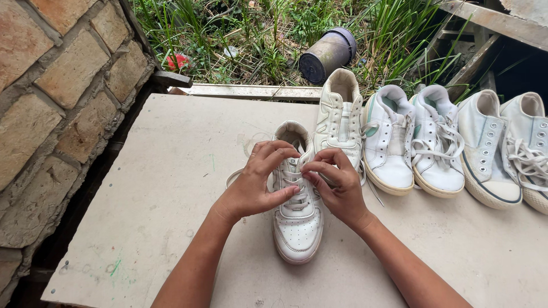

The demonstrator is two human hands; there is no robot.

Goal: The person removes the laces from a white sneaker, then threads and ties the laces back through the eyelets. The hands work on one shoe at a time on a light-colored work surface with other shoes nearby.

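Nearest the camera, 2 bare forearms reach up from the bottom edge to a white leather low-top sneaker [298, 228] standing toe toward the viewer in the middle of the surface. The left hand [257, 182] cups the sneaker's left side, its fingers [278, 149] curled together over the upper eyelets and its thumb laid across the lacing. The right hand [338, 185] comes in from the other side, with its fingertips pinched together on the white shoelace [297, 197] near the tongue. A loose loop of that lace [233, 177] trails off to the left of the shoe.

To lace well here, I would judge that the lace should be kept flat and untwisted at each crossing, with even pull on both sides, while the left hand steadies the shoe so it does not slide.

The pale, scuffed board surface [148, 217] carries faint green marks and a few small holes. Just beside the shoe, a matching cream sneaker [339, 114] stands further back. To its right is a pair of white sneakers with green trim [414, 142], then a pair of white canvas sneakers [508, 151] at the frame's edge. A tan brick wall [51, 85] rises on the left. Beyond the surface lie tall grass, a dark overturned plastic pot [326, 54] and weathered timber [485, 34].
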